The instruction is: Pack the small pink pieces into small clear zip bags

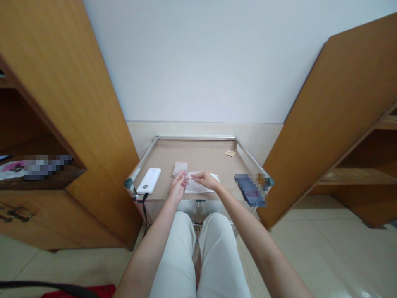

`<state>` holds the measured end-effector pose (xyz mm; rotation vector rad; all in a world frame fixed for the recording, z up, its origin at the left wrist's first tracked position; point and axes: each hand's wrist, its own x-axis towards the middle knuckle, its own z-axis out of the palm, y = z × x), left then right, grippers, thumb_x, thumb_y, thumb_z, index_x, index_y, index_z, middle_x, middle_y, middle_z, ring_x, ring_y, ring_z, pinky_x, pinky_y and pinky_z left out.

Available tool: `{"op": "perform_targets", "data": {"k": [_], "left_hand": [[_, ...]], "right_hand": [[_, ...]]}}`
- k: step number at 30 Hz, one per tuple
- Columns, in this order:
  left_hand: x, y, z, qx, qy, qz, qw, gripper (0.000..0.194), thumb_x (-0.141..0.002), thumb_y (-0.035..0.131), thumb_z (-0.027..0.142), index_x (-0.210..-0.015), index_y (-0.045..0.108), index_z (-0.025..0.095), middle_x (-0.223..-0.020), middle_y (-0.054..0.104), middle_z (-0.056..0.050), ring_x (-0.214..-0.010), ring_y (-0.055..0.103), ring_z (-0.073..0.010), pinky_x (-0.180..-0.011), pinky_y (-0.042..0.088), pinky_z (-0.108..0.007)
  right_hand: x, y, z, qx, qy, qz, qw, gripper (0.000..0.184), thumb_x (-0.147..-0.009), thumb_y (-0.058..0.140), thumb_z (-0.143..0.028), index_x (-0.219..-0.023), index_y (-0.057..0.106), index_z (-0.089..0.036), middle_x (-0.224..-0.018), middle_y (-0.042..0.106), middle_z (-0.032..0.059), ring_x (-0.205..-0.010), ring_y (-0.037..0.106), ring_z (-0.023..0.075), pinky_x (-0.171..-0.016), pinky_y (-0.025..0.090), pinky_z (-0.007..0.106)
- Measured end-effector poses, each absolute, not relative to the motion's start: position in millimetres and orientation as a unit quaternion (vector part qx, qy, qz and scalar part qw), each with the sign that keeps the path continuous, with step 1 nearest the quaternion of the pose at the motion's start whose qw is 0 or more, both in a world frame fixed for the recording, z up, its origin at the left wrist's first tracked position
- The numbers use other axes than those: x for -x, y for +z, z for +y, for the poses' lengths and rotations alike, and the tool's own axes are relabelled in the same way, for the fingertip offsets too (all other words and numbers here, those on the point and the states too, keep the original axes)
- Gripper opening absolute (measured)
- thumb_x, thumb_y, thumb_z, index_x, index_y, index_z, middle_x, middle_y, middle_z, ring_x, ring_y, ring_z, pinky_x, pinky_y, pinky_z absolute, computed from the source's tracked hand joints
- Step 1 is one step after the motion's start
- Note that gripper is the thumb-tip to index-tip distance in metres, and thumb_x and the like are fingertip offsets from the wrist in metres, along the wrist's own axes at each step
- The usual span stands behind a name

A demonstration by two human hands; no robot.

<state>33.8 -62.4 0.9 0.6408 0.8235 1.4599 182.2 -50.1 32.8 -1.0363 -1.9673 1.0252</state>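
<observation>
Left hand (178, 187) and right hand (205, 179) close together, any grip unclear, over a white paper sheet (200, 187) on a cardboard-lined cart (197, 138), the sheet light and limp, best taken by its edge.

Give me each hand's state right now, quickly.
Left hand: closed, pinching a small pink item, too small to identify.
Right hand: open, fingers extended over a white sheet.
</observation>
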Motion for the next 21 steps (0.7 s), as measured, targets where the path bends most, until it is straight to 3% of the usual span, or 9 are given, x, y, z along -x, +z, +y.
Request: {"op": "perform_targets", "data": {"k": [3,10,16,21], "left_hand": [[-31,0,-63,-0.269,0.64,0.36,0.624,0.025,-0.07,0.051,0.016,-0.095,0.053,0.019,-0.091,0.06,-0.004,-0.061,0.056,-0.008,-0.05,0.041,-0.019],[-20,-4,-64,-0.297,0.631,0.372,0.612,0.022,-0.062,0.057,0.018,-0.083,0.053,0.015,-0.07,0.059,-0.002,-0.056,0.057,-0.0098,-0.055,0.044,-0.024],[-11,-8,-61,-0.314,0.625,0.365,0.614,0.016,-0.062,0.056,0.016,-0.077,0.055,0.014,-0.075,0.061,-0.004,-0.059,0.058,-0.0104,-0.06,0.044,-0.025],[-12,-6,-68,-0.377,0.534,0.35,0.67,0.024,-0.055,0.063,0.01,-0.078,0.057,0.014,-0.072,0.061,-0.003,-0.068,0.059,-0.0124,-0.063,0.043,-0.024]], "right_hand": [[-183,33,-49,0.409,0.396,-0.745,0.347,0.034,-0.064,0.055,-0.041,-0.081,0.066,-0.013,-0.089,0.065,0.0063,-0.071,0.058,0.0173,-0.062,0.044,0.028],[-186,44,-52,0.42,0.446,-0.71,0.348,0.039,-0.061,0.057,-0.043,-0.082,0.066,-0.012,-0.069,0.065,0.0037,-0.056,0.054,0.0115,-0.047,0.038,0.019],[-185,48,-52,0.419,0.476,-0.695,0.34,0.037,-0.06,0.059,-0.041,-0.085,0.065,-0.014,-0.072,0.065,0.0042,-0.055,0.056,0.0109,-0.047,0.038,0.019],[-184,48,-52,0.424,0.495,-0.674,0.348,0.039,-0.062,0.058,-0.039,-0.093,0.062,-0.015,-0.072,0.065,0.0039,-0.059,0.057,0.0113,-0.052,0.04,0.021]]}}
